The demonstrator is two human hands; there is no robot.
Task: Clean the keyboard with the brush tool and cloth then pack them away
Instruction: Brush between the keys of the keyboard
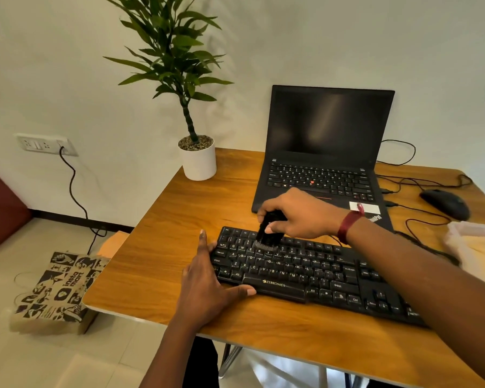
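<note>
Right hand [297, 214] grips brush tool [268, 233] on keyboard [319, 278]; left hand [205, 284], fingers flat, braces keyboard's left edge; bare table [157, 247] leftward.

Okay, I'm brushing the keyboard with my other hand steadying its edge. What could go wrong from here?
1. The brush in the right hand sweeps the keyboard just in front of the open laptop, so dust may flick onto its keys.
2. Cables run near the right wrist, and a wide stroke could snag one.
3. The cloth sits at the table's right side, close to the forearm, and might get knocked off.
</note>
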